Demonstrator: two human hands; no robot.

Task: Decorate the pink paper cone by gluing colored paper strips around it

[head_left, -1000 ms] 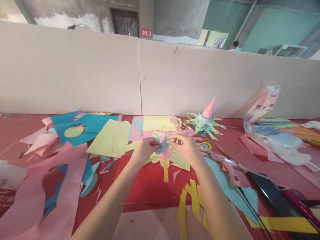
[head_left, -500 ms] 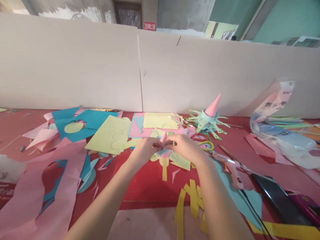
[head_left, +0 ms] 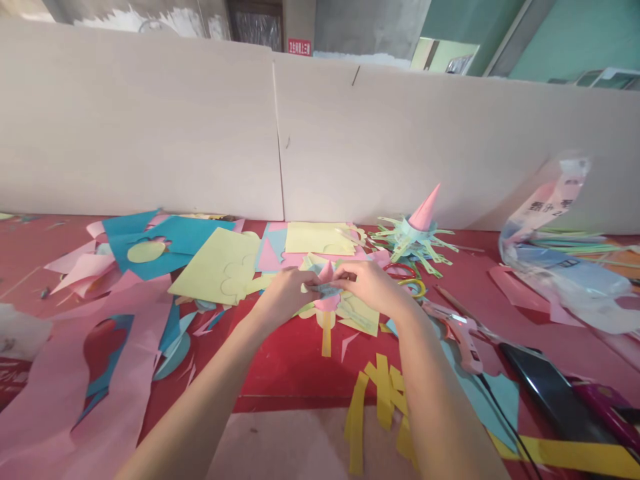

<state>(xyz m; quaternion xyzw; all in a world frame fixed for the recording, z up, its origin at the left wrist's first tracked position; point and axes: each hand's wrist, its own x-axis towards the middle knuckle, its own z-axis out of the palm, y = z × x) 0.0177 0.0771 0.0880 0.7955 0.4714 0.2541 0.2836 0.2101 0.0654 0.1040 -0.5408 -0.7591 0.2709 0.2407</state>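
My left hand (head_left: 290, 291) and my right hand (head_left: 364, 283) meet near the middle of the red table. Between them, pinched by the fingers of both, is a small light-blue paper piece (head_left: 327, 289). A pink paper tip (head_left: 326, 272) stands just behind it. Pink and pale-yellow scalloped paper lies below the fingers, with a yellow strip (head_left: 327, 337) extending toward me. The underside of the blue piece is hidden.
A pink cone (head_left: 425, 210) on a fringed green base stands behind right. Scissors (head_left: 413, 287), a pink glue gun (head_left: 465, 340) and a phone (head_left: 545, 390) lie right. Yellow strips (head_left: 384, 393) lie in front; pink sheets (head_left: 45, 400) spread left. A white panel (head_left: 150, 127) rises behind.
The light-blue piece now shows more clearly between my fingers, and my hands have drawn slightly apart. The view has shifted slightly.
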